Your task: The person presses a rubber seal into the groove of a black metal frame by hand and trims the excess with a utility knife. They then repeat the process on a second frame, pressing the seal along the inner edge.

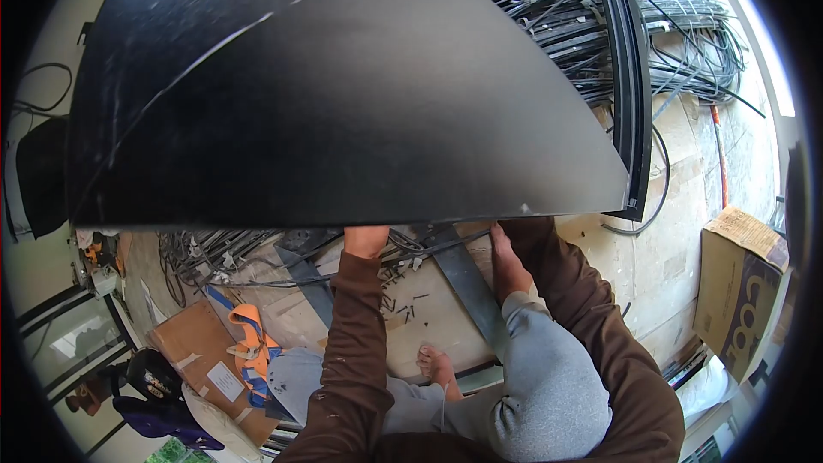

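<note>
Touching the near edge of a large black panel, your left grip is showing only its back.
Your left fingers are disappearing beneath the panel, so I cannot tell how far that grip is closing or whether it is holding on; your right grip is hiding under the same edge, only its brown sleeve showing, so its state I cannot tell. The panel is filling the upper middle of the view, with a pale line crossing its surface. Below, between your arms, small dark pieces are lying near a flat grey bar. A black frame is running along the panel's right side, bundled cables lying beyond; a cardboard box is standing farther right.
</note>
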The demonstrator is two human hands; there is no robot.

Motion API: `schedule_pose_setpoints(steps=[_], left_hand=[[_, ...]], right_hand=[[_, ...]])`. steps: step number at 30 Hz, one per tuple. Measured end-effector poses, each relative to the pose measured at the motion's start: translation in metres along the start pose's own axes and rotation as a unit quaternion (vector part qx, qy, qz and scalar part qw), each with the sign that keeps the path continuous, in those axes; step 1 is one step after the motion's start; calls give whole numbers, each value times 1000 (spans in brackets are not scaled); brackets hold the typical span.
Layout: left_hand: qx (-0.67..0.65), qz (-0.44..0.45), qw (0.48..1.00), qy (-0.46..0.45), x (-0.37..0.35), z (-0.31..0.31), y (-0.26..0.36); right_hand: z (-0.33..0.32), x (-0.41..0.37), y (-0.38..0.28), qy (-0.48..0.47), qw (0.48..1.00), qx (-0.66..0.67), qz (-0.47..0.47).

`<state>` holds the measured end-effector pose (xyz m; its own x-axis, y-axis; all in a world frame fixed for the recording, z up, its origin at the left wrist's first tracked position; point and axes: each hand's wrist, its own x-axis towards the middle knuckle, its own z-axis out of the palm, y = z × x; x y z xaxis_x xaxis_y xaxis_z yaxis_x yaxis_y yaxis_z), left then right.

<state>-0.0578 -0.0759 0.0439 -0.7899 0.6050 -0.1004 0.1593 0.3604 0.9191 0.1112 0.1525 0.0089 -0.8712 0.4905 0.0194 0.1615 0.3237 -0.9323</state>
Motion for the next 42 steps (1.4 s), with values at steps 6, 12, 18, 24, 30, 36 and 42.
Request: schedule_pose_setpoints(steps=[6,12,18,24,30,36,42], left_hand=[[-111,-74,991,8,-7,17,-14],[-55,-81,992,-83,9,38,28],[-11,-57,976,-211,31,90,73],[-8,53,943,-327,47,144,85],[158,228,917,-287,89,178,30],[-82,9,862,-500,120,219,95],[-67,-181,811,-553,115,296,95]], right_hand=[[-7,-7,-33,-26,999,28,23],[-9,-6,-43,-1,999,40,6],[-42,-47,-41,117,952,232,163],[-74,-108,-33,193,870,354,285],[-100,-181,8,309,884,160,312],[-122,-210,78,478,795,98,360],[-163,-171,86,567,732,193,325]])
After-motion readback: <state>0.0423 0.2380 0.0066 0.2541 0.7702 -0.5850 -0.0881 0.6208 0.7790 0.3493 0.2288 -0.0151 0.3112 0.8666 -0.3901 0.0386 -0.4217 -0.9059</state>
